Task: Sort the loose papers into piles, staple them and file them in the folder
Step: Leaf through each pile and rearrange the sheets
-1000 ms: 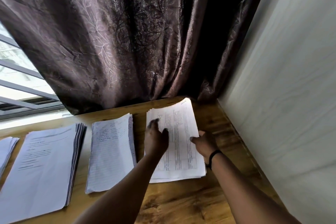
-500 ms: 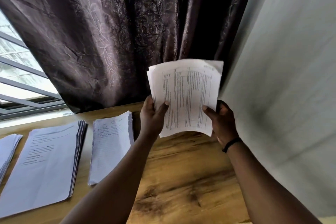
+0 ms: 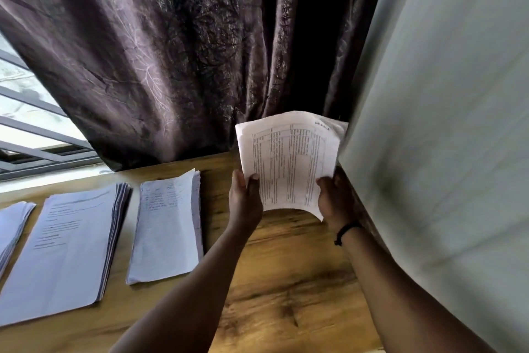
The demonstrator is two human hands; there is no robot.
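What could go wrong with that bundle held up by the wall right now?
1. The printed stack is gripped only at its lower corners by the left hand and right hand; its sheets look uneven and could fan out or slip.
2. Its upper right corner sits against the wall and may crumple.

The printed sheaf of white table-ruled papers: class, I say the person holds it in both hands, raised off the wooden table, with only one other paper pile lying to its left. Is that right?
One detail is wrong. The printed sheaf of white table-ruled papers is indeed held by the left hand and right hand above the wooden table, but the head view shows three piles to its left, not one.
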